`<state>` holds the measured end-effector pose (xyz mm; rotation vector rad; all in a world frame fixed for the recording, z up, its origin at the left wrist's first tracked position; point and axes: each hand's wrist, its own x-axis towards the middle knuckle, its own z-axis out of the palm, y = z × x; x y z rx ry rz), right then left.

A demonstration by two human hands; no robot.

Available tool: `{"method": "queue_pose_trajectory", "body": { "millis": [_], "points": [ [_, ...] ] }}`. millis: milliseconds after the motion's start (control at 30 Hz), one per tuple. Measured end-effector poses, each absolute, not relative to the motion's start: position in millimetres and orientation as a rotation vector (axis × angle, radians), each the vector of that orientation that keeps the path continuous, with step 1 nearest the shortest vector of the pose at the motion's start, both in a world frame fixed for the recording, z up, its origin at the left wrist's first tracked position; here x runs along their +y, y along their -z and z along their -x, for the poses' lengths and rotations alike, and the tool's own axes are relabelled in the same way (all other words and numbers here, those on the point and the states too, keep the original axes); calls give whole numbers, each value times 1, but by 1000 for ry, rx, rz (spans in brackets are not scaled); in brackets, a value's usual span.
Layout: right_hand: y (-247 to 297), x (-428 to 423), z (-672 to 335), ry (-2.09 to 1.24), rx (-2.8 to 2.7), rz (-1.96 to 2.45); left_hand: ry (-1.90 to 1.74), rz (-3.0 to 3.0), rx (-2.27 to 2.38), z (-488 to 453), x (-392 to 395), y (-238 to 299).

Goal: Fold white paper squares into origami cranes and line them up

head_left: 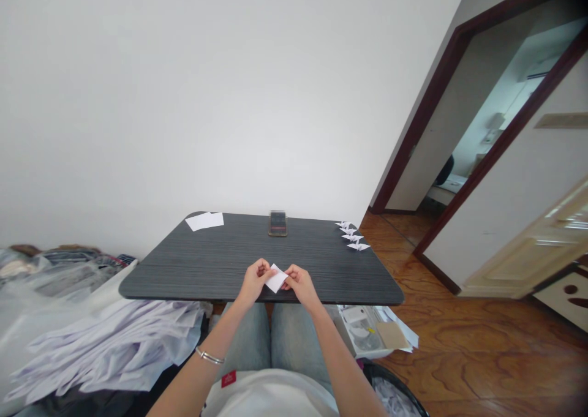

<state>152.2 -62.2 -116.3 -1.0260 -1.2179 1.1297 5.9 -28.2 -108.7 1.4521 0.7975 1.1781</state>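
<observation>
A small folded piece of white paper (276, 280) is held between my two hands, just above the near edge of the dark table (206, 276). My left hand (255, 280) pinches its left side with thumb and fingers. On the other side, the fingers of my right hand (298, 282) close on the right corner. Several white folded paper cranes (353, 237) stand in a row at the table's right end. Some flat white paper sheets (205, 221) lie at the far left corner.
A phone (278, 223) sits at the table's back edge, near the wall. Below on the right are a white bin of odds and ends (367, 334) and a black-rimmed basket (395, 386). Piled white cloth (114, 343) lies at the left.
</observation>
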Motion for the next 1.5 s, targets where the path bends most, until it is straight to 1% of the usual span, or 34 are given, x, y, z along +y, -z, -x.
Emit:
{"method": "queue_pose_trajectory", "body": {
  "millis": [200, 400, 567, 767, 933, 1067, 1500],
  "points": [
    [118, -61, -153, -1077, -1112, 1049, -1164, -1553, 795, -8, -33, 103],
    [117, -61, -154, -1104, -1081, 1053, -1156, -1740, 870, -9, -34, 108],
    [117, -60, -151, -1098, -1054, 1067, -1172, -1774, 885, -7, -34, 110],
    [119, -59, -149, -1102, -1038, 1093, -1281, -1883, 842, -5, -39, 105],
    [119, -59, -149, -1137, -1061, 1114, -1390, -1928, 949, -6, -40, 105],
    [118, -60, -148, -1172, -1095, 1132, -1425, -1911, 977, -7, -40, 107],
    [112, -64, -149, -1229, -1254, 1134, -1326, -1730, 910, -4, -34, 109]
  ]
}}
